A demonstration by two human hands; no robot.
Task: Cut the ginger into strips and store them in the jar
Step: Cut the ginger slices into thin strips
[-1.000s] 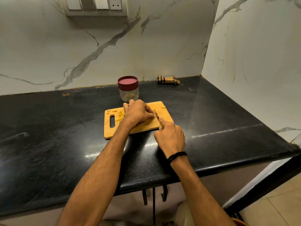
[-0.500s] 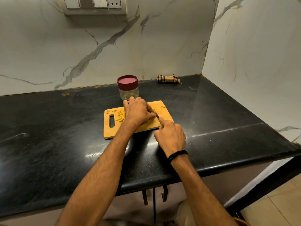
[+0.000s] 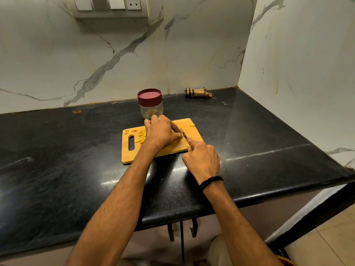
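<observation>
Wooden chopping board (image 3: 194, 136) is seen lying on a black stone counter (image 3: 57, 169), with its handle slot to the left. The left hand (image 3: 161, 134) is curled knuckles-up over the middle of the board, fingertips pressed down on a piece of ginger that is hidden beneath them. The right hand (image 3: 202, 160) is wrapped round the handle of a knife (image 3: 183, 133), with the forefinger laid along the back of the blade. The blade is set just right of the left fingertips, its long axis running away from the body, so the piece is judged to lie directly left of the edge. Cut strips (image 3: 141, 139) are heaped left of the left hand. The jar (image 3: 150, 106), lid on, stands just behind the board, nearest the left hand.
</observation>
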